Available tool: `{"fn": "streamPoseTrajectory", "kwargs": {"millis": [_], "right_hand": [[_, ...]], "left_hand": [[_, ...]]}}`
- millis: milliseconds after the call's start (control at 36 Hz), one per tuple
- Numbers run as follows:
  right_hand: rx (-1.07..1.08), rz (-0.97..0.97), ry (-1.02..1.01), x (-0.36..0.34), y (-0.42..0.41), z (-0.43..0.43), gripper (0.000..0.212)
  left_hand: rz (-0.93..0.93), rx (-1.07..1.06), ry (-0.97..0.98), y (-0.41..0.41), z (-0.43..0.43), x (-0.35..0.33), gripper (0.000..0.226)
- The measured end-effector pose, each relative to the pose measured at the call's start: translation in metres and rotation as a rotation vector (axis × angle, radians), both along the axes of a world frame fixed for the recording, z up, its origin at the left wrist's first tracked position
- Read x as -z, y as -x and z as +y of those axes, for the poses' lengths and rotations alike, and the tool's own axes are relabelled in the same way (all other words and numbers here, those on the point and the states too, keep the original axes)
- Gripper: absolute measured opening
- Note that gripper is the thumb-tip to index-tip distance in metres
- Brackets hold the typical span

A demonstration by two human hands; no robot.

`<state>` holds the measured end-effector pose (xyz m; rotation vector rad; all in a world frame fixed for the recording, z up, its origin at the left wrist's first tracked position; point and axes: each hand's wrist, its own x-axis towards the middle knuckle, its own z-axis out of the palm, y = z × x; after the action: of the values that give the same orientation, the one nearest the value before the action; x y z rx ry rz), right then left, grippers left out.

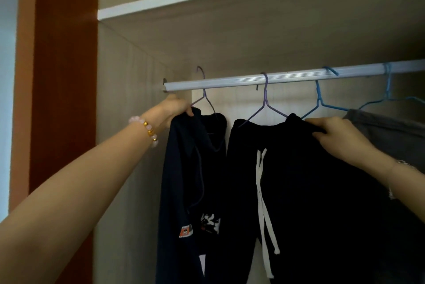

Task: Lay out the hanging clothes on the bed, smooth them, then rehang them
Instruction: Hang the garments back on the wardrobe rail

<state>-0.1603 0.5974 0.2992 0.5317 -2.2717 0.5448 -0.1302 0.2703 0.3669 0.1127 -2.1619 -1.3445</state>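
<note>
Left hand (176,110) is up at the far left end of the rod (287,77), fingers curled round the shoulder of the navy hoodie (181,168) right where it meets its purple hanger (204,97). The right hand (338,138) is pinching the top edge of the black pants (310,191), the ones with the white drawstring (261,191), which hang from the second purple hanger (266,99). So both garments are in the wardrobe, on the rod or right at it. The hoodie's hook pokes up higher over the rod than its neighbour's, so it might be lifted clear, tbh I can't tell. The bed isn't in shot. My guess is this is the wardrobe end of the job, either unhooking or settling them back on. Next move needs each hook guided straight over the rod without snagging the blue hanger (319,99) or dragging the grey garment (391,131) just beside the right hand.
</note>
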Motion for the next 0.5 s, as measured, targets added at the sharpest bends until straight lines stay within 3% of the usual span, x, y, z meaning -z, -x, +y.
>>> {"fn": "streamPoseTrajectory", "kwargs": {"millis": [194, 306, 389, 500], "right_hand": [[-0.097, -0.144, 0.059, -0.008, -0.012, -0.006, 0.041], [-0.233, -0.363, 0.186, -0.011, -0.02, -0.01, 0.046], [-0.333, -0.468, 0.269, -0.01, -0.027, -0.015, 0.047], [-0.444, -0.509, 0.366, -0.005, -0.033, -0.023, 0.049]], "left_hand": [[-0.125, -0.075, 0.074, -0.012, -0.014, 0.022, 0.04], [-0.122, -0.028, -0.006, -0.024, -0.019, 0.02, 0.003], [-0.094, 0.006, -0.061, -0.03, -0.018, 0.02, 0.006], [-0.053, 0.016, -0.047, -0.034, -0.016, 0.034, 0.034]]}}
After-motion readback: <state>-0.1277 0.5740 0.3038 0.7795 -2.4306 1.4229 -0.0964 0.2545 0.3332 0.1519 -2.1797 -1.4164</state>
